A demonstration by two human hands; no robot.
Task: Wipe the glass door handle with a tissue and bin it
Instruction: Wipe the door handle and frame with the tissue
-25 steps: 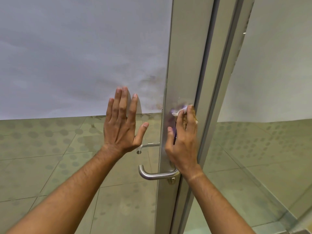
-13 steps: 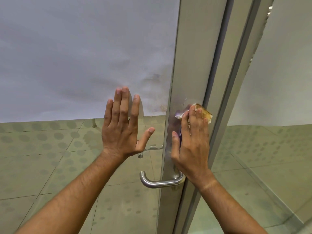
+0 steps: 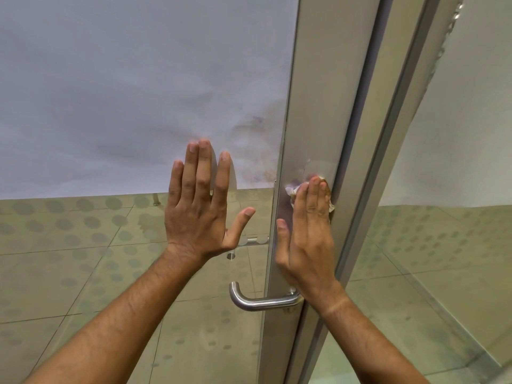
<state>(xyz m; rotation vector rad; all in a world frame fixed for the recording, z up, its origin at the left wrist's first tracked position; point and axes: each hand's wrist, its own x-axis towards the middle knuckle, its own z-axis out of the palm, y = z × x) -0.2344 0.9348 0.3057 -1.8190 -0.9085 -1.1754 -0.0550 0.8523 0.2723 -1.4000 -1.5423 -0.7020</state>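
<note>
Against the glass door panel (image 3: 110,245), your left hand (image 3: 201,214) lies flat with its fingers spread wide and upright, the thumb angled out toward the metal stile; it holds nothing. Just beside it, across the panel's edge, your right hand (image 3: 307,234) presses flat on the brushed-metal door stile (image 3: 318,106), fingers together and pointing up, with a crumpled tissue (image 3: 294,189) pinned under the fingertips against the metal. Only the tissue's white edges show, at the left of your fingers and again at their right side, where it looks faintly yellowed. Around that spot the metal carries a dull purplish smear. Below your right wrist, the steel lever handle (image 3: 257,300) juts out to the left from the stile and curls up at its free end; neither hand nor tissue touches it. Above your left hand, the upper part of the glass is covered by a pale frosted sheet (image 3: 124,79), stained and wrinkled near the stile. Through the clear glass lower down you see a tiled floor (image 3: 69,286) dotted with round marks.
</note>
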